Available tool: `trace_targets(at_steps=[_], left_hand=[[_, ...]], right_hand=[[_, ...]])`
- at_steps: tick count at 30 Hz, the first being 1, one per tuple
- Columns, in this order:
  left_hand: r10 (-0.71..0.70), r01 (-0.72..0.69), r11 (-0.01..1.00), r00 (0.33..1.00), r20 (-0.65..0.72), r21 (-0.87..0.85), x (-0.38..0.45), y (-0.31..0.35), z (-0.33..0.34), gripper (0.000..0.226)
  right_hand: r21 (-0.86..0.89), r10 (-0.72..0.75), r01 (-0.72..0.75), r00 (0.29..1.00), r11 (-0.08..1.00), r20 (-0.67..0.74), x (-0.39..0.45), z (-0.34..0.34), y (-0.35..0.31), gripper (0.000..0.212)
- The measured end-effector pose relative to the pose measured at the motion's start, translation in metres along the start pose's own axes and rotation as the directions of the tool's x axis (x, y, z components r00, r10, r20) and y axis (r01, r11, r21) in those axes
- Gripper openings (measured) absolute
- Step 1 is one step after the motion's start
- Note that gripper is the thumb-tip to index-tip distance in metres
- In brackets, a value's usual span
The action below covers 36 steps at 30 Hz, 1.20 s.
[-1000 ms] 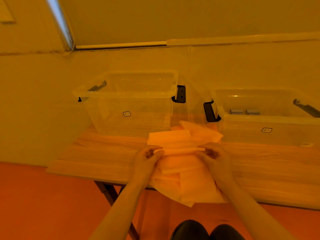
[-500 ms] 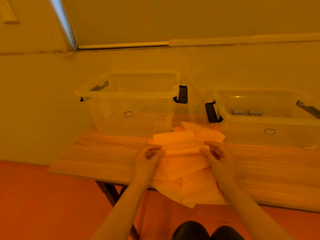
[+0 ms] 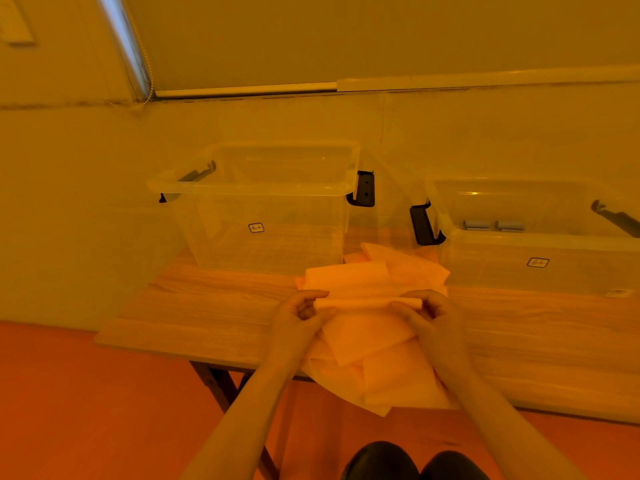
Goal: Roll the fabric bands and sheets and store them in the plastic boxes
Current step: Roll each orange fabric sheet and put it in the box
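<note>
2 bare forearms are being shown from the bottom edge of the head view, with no sleeve being worn on either as far as the frame reaches. No rings, watch or bracelet are being made out on the left hand or the right hand, and no gloves are being worn. The fingernails are being kept short, so far as can be told. At the bottom edge, 2 rounded knees are being shown, clothed in dark, faintly shiny fabric; whether trousers or leggings cannot be told.
</note>
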State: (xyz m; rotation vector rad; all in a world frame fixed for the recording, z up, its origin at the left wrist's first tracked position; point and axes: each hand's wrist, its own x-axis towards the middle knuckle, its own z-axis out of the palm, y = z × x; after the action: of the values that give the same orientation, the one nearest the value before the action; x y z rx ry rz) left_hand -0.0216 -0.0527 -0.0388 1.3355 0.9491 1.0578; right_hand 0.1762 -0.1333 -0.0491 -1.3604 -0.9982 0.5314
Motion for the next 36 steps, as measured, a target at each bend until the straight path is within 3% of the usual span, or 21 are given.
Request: trace_targets(at_steps=[7, 12, 17, 29, 36], left_hand=[[0.016, -0.016, 1.0, 1.0, -0.012, 0.01, -0.001, -0.001, 0.0, 0.017], [0.04, -0.038, 0.997, 0.999, -0.028, 0.069, 0.0, -0.003, 0.0, 0.012], [0.048, -0.048, 0.999, 0.999, -0.004, 0.003, -0.002, 0.0, 0.002, 0.015], [0.257, -0.266, 0.945, 0.964, 0.07, 0.189, 0.022, 0.013, 0.004, 0.02], [0.219, -0.227, 0.953, 0.974, 0.061, 0.202, 0.032, 0.026, 0.004, 0.016]], right_hand=[[-0.067, 0.014, -0.015, 1.0, 0.998, -0.01, 0.002, -0.002, 0.008, 0.035], [-0.096, -0.026, 0.023, 0.999, 0.995, -0.035, -0.001, 0.0, 0.003, 0.02], [-0.104, -0.067, 0.066, 0.998, 0.992, -0.011, -0.002, 0.0, 0.0, 0.014], [-0.146, -0.174, 0.167, 0.984, 0.975, -0.036, -0.001, 0.002, -0.002, 0.021], [-0.072, -0.116, 0.115, 0.993, 0.991, -0.015, 0.023, 0.001, -0.015, 0.02]])
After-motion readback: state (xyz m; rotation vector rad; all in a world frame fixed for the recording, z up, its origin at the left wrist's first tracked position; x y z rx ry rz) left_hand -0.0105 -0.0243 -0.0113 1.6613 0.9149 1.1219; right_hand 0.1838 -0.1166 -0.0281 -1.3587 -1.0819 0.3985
